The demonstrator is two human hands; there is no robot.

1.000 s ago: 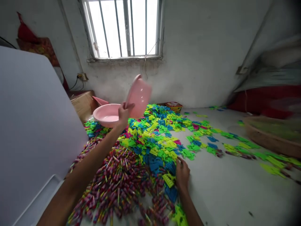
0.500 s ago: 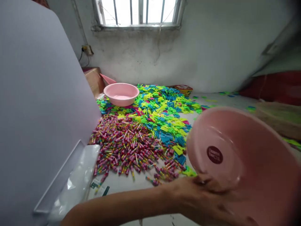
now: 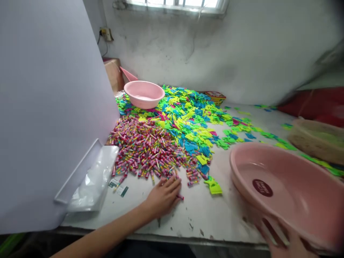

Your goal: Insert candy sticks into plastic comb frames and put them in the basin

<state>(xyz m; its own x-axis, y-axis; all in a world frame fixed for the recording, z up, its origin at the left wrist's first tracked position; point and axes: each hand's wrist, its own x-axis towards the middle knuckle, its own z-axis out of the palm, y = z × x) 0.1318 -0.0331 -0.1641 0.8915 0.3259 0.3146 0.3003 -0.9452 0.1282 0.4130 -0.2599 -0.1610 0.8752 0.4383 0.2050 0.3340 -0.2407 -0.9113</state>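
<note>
My left hand point(image 3: 164, 195) rests palm down at the front edge of a pile of small pink-and-purple sticks point(image 3: 150, 150) with red ends. Its fingers are stretched forward over a few sticks, and one red end pokes out beside the thumb. At the lower right, a pink basin point(image 3: 285, 172) with a dark red round label inside stands on the white tabletop, slightly blurred. My right hand point(image 3: 279, 233) is on the basin's near side below the rim, partly cut off by the frame; its fingers grip there.
Flat yellow, green and blue plastic pieces point(image 3: 193, 114) spread behind the sticks. A second pink basin point(image 3: 144, 102) sits on them. A white panel point(image 3: 59, 89) rises at left beside clear plastic bags point(image 3: 94, 182). A pale tub point(image 3: 317, 139) stands at far right.
My left hand has let go of the pink basin and moved left to the sticks. The basin has come down onto the tabletop, and my right hand has appeared on it. The view has tilted down.
</note>
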